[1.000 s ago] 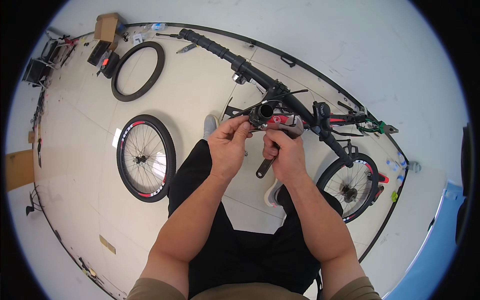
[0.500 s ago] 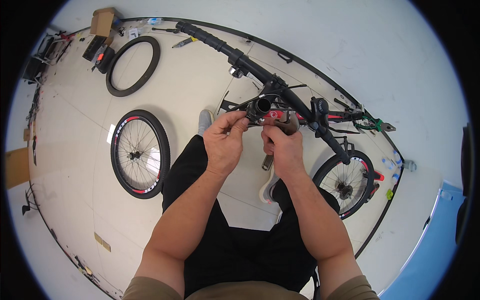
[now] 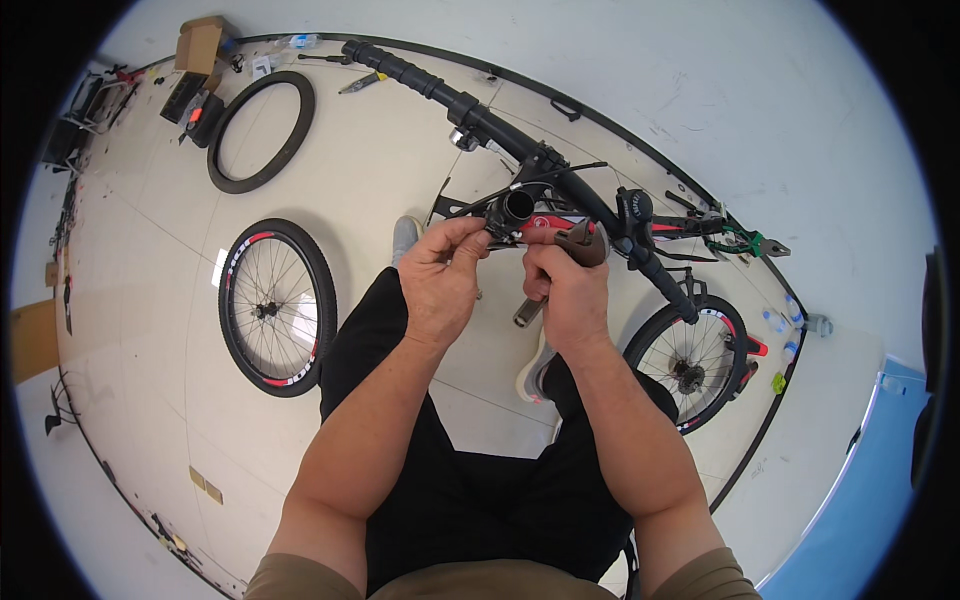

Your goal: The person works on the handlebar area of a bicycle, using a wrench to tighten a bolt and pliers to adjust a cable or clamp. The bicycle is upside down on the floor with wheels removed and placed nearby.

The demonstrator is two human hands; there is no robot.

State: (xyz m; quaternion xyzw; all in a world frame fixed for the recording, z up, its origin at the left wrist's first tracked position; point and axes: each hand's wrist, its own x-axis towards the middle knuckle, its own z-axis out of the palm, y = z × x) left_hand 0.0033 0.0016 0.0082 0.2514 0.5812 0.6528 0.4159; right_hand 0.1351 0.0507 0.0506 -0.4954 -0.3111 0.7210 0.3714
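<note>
A bicycle with a red and black frame [image 3: 550,223] lies before me, its black handlebar [image 3: 430,85] slanting across it. My left hand [image 3: 440,280] pinches at the clamp fittings [image 3: 500,225] just below an open black tube [image 3: 518,204]; the small piece between its fingertips is hidden. My right hand [image 3: 565,290] is closed round a dark adjustable wrench [image 3: 580,242], its head by the clamp and its handle pointing down toward my feet. Green-handled pliers [image 3: 752,243] rest at the right end of the frame.
A loose wheel [image 3: 276,308] lies at left, a tire [image 3: 262,130] behind it. The rear wheel [image 3: 686,365] is at right, with plastic bottles [image 3: 790,320] beside it. An open box [image 3: 205,45] and dark cases [image 3: 200,120] lie at back left. A wall [image 3: 700,80] runs behind the bike.
The whole view has shifted slightly up and left. My left hand still pinches at the clamp; the wrench in my right hand has tilted slightly.
</note>
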